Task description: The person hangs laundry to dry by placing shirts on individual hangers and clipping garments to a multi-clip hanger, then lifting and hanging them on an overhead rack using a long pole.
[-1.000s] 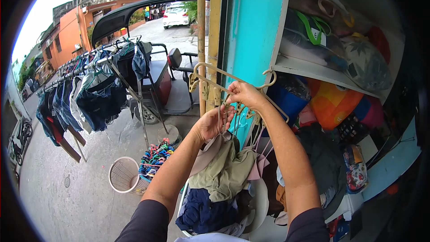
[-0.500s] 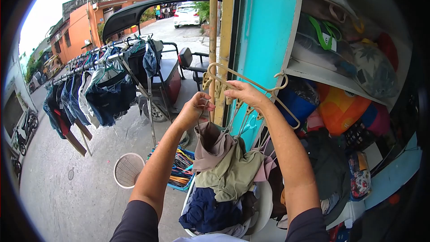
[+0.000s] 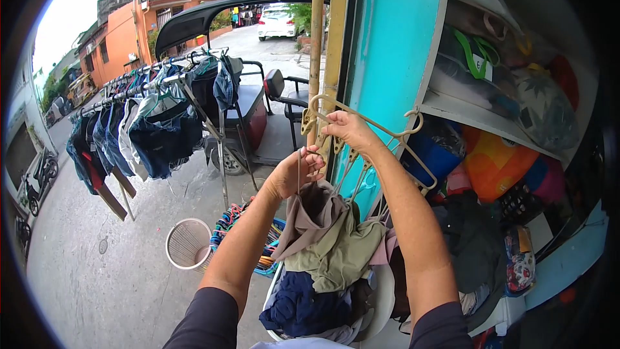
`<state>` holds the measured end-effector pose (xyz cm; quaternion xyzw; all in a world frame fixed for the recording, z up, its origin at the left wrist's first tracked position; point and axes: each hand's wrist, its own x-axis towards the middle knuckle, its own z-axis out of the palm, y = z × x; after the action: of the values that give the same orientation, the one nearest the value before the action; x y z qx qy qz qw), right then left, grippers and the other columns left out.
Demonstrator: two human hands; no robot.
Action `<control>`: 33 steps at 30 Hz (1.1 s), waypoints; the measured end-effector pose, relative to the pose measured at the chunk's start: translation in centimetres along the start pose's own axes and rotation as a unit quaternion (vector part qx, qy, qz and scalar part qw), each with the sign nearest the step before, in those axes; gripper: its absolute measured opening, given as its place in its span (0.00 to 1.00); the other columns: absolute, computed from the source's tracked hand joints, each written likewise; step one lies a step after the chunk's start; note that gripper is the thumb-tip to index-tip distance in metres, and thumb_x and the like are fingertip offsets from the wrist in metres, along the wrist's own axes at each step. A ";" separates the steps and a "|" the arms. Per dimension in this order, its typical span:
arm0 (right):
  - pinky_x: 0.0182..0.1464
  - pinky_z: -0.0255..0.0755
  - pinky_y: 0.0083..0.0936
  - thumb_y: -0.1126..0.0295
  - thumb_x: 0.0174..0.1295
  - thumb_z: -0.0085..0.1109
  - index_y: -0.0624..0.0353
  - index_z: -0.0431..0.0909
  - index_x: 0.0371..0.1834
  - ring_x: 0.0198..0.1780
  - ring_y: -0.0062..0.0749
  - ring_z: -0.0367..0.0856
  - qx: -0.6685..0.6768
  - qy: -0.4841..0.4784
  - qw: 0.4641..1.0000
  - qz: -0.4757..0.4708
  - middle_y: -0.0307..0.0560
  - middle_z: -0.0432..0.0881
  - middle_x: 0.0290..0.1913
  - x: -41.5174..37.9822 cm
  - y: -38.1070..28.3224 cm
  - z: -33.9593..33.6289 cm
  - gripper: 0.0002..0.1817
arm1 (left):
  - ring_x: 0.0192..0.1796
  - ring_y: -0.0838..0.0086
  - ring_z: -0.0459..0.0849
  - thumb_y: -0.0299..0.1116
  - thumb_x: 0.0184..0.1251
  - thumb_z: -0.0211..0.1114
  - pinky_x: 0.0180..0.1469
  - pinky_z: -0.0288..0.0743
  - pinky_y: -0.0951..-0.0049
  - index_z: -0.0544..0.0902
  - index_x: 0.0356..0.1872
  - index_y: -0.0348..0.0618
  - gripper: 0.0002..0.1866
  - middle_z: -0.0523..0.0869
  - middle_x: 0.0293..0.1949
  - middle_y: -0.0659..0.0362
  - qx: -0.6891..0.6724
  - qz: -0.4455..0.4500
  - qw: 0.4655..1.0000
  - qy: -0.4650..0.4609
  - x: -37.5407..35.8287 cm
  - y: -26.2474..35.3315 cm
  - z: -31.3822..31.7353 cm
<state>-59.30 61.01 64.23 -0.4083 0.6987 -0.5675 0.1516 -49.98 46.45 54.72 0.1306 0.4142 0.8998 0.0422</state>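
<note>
A beige hanger frame (image 3: pixel 368 119) with small clips hangs before the turquoise panel. My right hand (image 3: pixel 349 132) pinches one of its clips near the left end. Just below and left, my left hand (image 3: pixel 297 171) has its fingers closed on a thin strap that runs down to a taupe garment (image 3: pixel 309 216). An olive green garment (image 3: pixel 339 249) hangs beside it on straps from other clips. Under them, a white tub (image 3: pixel 385 291) holds a navy cloth (image 3: pixel 300 304) and more clothes.
A rack of denim clothes (image 3: pixel 165 139) stands at left, with a three-wheeled vehicle (image 3: pixel 248 113) behind it. A wire-mesh basket (image 3: pixel 188 242) and a blue crate of hangers (image 3: pixel 268 255) are on the ground. Shelves with bagged items (image 3: pixel 497 155) line the right side.
My left hand has moved slightly right and down, lifting the strap upright beside the clips. The view has shifted a little, so the surroundings appear farther right.
</note>
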 end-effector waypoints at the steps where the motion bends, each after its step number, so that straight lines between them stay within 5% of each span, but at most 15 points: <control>1: 0.45 0.63 0.17 0.72 0.51 0.56 0.63 0.74 0.40 0.38 0.18 0.73 -0.009 0.002 1.000 -0.022 0.37 0.77 0.35 0.2 0.4 0.2 0.13 | 0.45 0.75 0.74 0.49 0.60 0.53 0.51 0.64 0.67 0.69 0.45 0.51 0.18 0.77 0.37 0.62 -0.070 0.006 0.997 -0.030 0.3 -0.2 0.1; 5: 0.43 0.68 0.19 0.75 0.48 0.55 0.66 0.72 0.38 0.39 0.23 0.75 -0.007 -0.005 0.998 -0.063 0.43 0.77 0.36 -0.2 -0.1 0.3 0.13 | 0.46 0.74 0.74 0.49 0.60 0.51 0.52 0.64 0.68 0.69 0.45 0.48 0.19 0.77 0.38 0.62 -0.067 -0.007 0.995 -0.074 0.8 -0.4 0.4; 12: 0.44 0.65 0.16 0.78 0.49 0.53 0.64 0.74 0.35 0.38 0.18 0.73 0.026 -0.026 0.999 -0.032 0.37 0.77 0.34 -0.6 -0.3 0.2 0.09 | 0.44 0.73 0.74 0.48 0.57 0.55 0.53 0.64 0.67 0.69 0.45 0.45 0.21 0.77 0.33 0.64 -0.065 -0.015 0.997 -0.041 1.5 -0.1 2.0; 17: 0.43 0.67 0.19 0.74 0.51 0.55 0.65 0.72 0.42 0.39 0.19 0.74 0.001 -0.046 0.998 -0.036 0.41 0.78 0.36 -0.8 0.9 -0.1 0.14 | 0.44 0.73 0.74 0.47 0.58 0.54 0.53 0.64 0.67 0.70 0.42 0.46 0.18 0.77 0.33 0.65 -0.050 -0.026 0.998 -0.041 2.5 -0.1 1.6; 18: 0.43 0.67 0.19 0.74 0.51 0.55 0.65 0.72 0.42 0.39 0.19 0.74 0.006 -0.046 0.999 -0.026 0.41 0.78 0.36 -1.0 1.2 -0.1 0.14 | 0.43 0.75 0.75 0.45 0.58 0.54 0.51 0.65 0.70 0.71 0.44 0.47 0.17 0.76 0.34 0.66 -0.014 -0.027 1.000 0.002 2.4 0.0 1.3; 20: 0.43 0.69 0.19 0.68 0.53 0.57 0.65 0.69 0.46 0.40 0.22 0.76 -0.375 0.113 0.898 -0.201 0.46 0.79 0.40 -2.1 1.6 -0.4 0.19 | 0.42 0.78 0.75 0.39 0.60 0.52 0.47 0.66 0.70 0.69 0.46 0.50 0.14 0.78 0.36 0.65 0.153 -0.008 0.970 0.190 1.6 0.0 0.1; 22: 0.44 0.69 0.21 0.64 0.55 0.56 0.64 0.71 0.46 0.45 0.26 0.76 -0.304 0.108 0.931 -0.168 0.49 0.79 0.42 -4.5 -0.5 -1.2 0.18 | 0.41 0.79 0.75 0.35 0.59 0.53 0.45 0.66 0.71 0.69 0.49 0.51 0.16 0.78 0.37 0.66 0.246 0.031 0.905 0.346 -1.1 -0.4 -3.1; 24: 0.41 0.70 0.29 0.64 0.56 0.53 0.62 0.73 0.41 0.42 0.39 0.78 -0.243 0.153 0.954 -0.090 0.51 0.79 0.41 -7.1 -2.4 -2.9 0.15 | 0.41 0.80 0.75 0.34 0.58 0.54 0.45 0.66 0.72 0.69 0.50 0.50 0.17 0.79 0.39 0.65 0.164 0.044 0.887 0.429 -5.3 -1.0 -8.2; 28: 0.41 0.67 0.34 0.65 0.56 0.52 0.59 0.74 0.32 0.38 0.40 0.74 -0.453 0.354 0.804 -0.153 0.46 0.78 0.32 -9.6 0.8 -8.2 0.09 | 0.41 0.79 0.76 0.34 0.59 0.53 0.46 0.66 0.70 0.73 0.44 0.52 0.11 0.79 0.36 0.67 0.062 0.003 0.846 0.530 -17.8 -3.9 -14.3; 32: 0.42 0.65 0.34 0.64 0.55 0.53 0.56 0.73 0.33 0.41 0.40 0.72 -0.518 0.434 0.717 -0.171 0.44 0.75 0.36 -11.4 3.4 -9.6 0.09 | 0.39 0.78 0.76 0.34 0.59 0.52 0.42 0.67 0.72 0.73 0.41 0.53 0.09 0.79 0.34 0.68 -0.002 -0.030 0.764 0.645 -32.5 -8.8 -16.5; 33: 0.43 0.64 0.34 0.58 0.57 0.51 0.55 0.73 0.35 0.43 0.41 0.72 -0.506 0.413 0.747 -0.122 0.44 0.75 0.39 -11.7 3.8 -9.3 0.13 | 0.40 0.78 0.76 0.33 0.58 0.53 0.42 0.67 0.72 0.72 0.45 0.53 0.12 0.79 0.34 0.68 -0.022 -0.030 0.742 0.669 -36.5 -10.3 -16.6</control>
<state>-59.88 76.00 60.73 -0.2324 0.8221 -0.2576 -0.4514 -19.69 34.31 29.32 -0.5187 0.3200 0.7628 -0.2160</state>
